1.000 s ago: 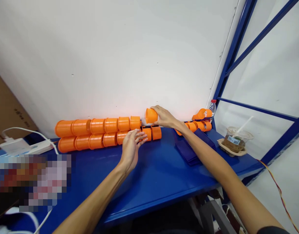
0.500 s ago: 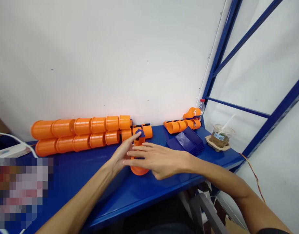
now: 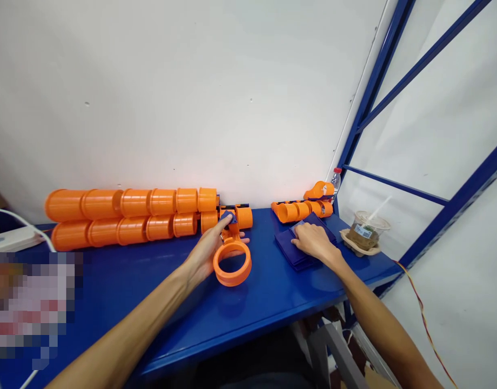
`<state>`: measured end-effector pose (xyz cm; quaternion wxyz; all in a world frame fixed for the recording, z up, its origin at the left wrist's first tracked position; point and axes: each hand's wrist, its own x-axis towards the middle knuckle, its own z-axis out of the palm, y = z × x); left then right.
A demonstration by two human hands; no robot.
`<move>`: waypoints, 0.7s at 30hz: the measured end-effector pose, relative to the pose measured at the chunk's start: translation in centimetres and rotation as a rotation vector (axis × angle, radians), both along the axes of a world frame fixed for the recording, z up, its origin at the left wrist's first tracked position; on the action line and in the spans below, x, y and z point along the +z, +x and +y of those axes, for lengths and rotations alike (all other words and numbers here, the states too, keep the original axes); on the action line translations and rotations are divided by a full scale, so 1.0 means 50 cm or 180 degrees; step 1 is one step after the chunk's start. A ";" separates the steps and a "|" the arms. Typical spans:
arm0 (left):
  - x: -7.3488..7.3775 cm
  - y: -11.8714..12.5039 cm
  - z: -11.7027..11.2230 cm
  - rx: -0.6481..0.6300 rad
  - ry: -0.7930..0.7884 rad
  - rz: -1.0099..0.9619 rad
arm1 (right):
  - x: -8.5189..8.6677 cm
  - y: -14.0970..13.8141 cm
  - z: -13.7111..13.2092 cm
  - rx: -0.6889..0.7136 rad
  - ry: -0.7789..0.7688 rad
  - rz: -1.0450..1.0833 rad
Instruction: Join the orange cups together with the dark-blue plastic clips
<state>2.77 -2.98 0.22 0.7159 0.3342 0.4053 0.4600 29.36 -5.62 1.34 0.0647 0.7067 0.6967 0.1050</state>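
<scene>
My left hand (image 3: 208, 249) grips an orange cup-shaped plastic part (image 3: 232, 263) with its open mouth turned towards me, just above the blue table (image 3: 240, 308). A small blue piece (image 3: 228, 218) sits at its top by my fingertips. My right hand (image 3: 312, 240) rests with curled fingers on a stack of dark blue flat pieces (image 3: 297, 249) to the right, pinching at the top one.
Two rows of nested orange cups (image 3: 127, 216) lie along the white wall at the left. More orange parts (image 3: 303, 208) and a bottle (image 3: 335, 178) sit at the back right. An iced drink cup (image 3: 365, 232) stands by the blue rack post. A white power strip (image 3: 9, 237) lies far left.
My right hand left the orange cup and moved right onto the blue stack. The left hand now holds the cup alone, its mouth tilted up towards me.
</scene>
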 end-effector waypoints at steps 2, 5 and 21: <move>-0.002 0.000 0.002 0.0041 0.0088 -0.0027 | -0.009 -0.001 0.001 0.0000 -0.0010 -0.0065; -0.002 0.001 0.002 0.0104 0.0107 -0.0054 | 0.003 -0.003 -0.001 -0.0012 0.0115 -0.0088; 0.005 -0.025 0.022 0.0390 0.0180 -0.0546 | 0.100 -0.188 0.099 0.1126 0.0912 0.0520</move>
